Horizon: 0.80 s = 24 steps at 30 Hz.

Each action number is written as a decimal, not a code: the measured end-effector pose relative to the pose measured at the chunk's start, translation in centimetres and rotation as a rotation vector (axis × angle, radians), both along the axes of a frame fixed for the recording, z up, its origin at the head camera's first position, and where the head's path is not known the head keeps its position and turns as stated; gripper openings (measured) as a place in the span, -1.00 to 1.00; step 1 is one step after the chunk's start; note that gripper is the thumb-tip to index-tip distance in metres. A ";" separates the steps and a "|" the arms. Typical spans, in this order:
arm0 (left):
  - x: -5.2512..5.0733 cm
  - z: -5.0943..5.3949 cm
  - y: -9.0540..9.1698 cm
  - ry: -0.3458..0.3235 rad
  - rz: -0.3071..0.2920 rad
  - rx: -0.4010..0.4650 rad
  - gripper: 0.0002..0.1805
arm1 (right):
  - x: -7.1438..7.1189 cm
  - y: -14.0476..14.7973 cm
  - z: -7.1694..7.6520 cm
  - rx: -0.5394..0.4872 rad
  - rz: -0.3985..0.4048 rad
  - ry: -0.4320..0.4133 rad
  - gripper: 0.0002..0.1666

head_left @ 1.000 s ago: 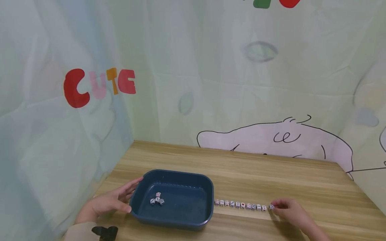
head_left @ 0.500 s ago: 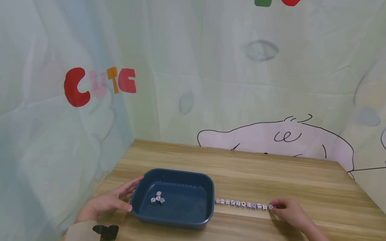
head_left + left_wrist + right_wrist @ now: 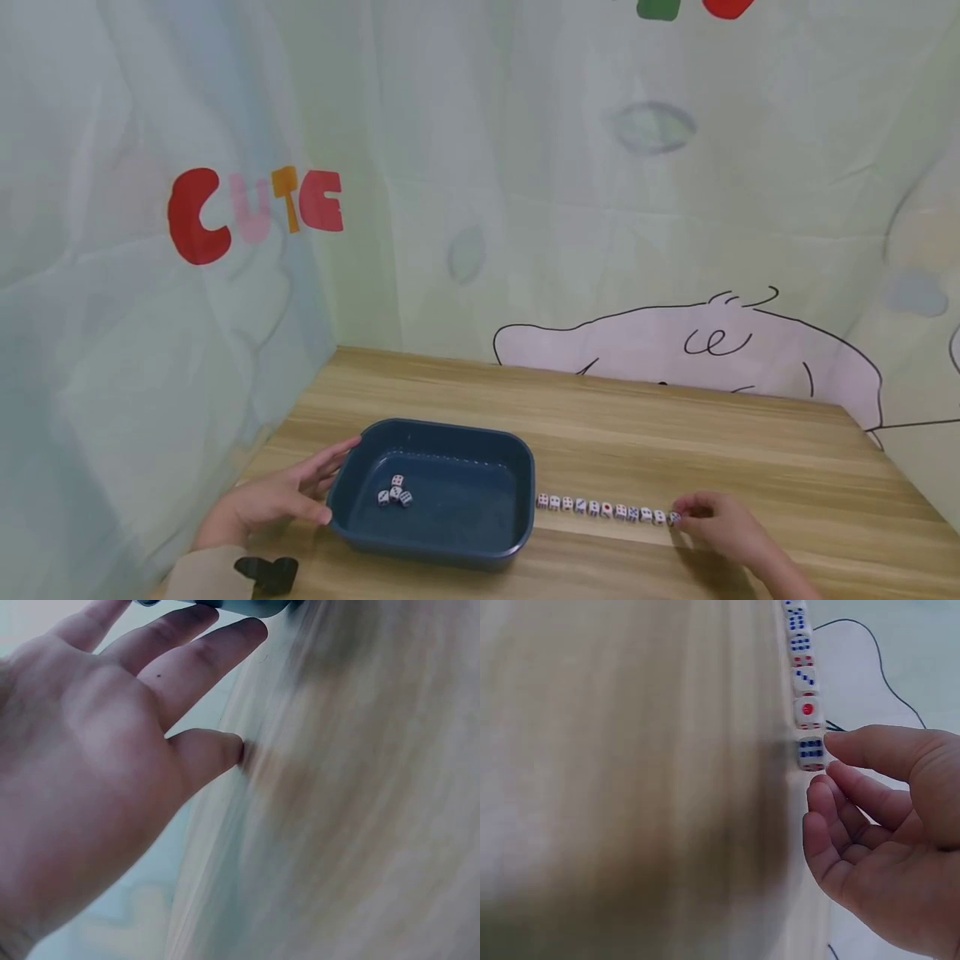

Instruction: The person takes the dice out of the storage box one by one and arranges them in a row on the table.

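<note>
Against the left side of a dark blue rectangular tray (image 3: 431, 553) rests my left hand (image 3: 272, 502), fingers spread and fairly straight. In the left wrist view, fingertips touch a small part of the tray at the top edge. A straight row of white dice (image 3: 607, 510) runs rightward from the tray. At its right end my right hand (image 3: 726, 528) pinches the last die (image 3: 811, 753) between thumb and index finger; its other fingers curl loosely below. That die stands close to its neighbour, a die with a red dot (image 3: 808, 710) facing the right wrist camera.
Several dice (image 3: 395, 493) lie clustered in the left part of the tray. The wooden table (image 3: 600, 433) meets a pale printed cloth (image 3: 450, 275) at the back and left side. A dark clip-like piece (image 3: 266, 575) sits by the left sleeve (image 3: 210, 575).
My right hand has brought its die leftward, closing the gap to the end of the row. The left hand and tray hold their places; the head view shifts slightly.
</note>
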<state>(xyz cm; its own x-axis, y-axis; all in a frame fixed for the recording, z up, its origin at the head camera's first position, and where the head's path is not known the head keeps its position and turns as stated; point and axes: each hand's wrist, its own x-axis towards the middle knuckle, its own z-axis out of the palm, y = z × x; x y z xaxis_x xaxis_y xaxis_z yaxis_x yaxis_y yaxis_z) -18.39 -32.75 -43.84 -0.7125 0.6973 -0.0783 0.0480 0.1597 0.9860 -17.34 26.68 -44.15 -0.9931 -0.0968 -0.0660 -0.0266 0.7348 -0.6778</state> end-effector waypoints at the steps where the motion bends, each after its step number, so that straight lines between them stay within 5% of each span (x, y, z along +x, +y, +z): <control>1: 0.0 0.0 0.0 -0.002 -0.001 0.000 0.06 | -0.1 0.0 0.3 0.005 -0.001 0.003 -0.66; 14: 0.1 0.0 0.0 -0.005 0.007 -0.011 0.07 | -1.6 -4.0 6.8 -0.052 0.067 0.093 -0.57; 24: 0.1 0.0 0.0 -0.008 0.016 -0.008 0.07 | -2.3 -9.9 8.1 -0.162 0.125 0.087 -0.65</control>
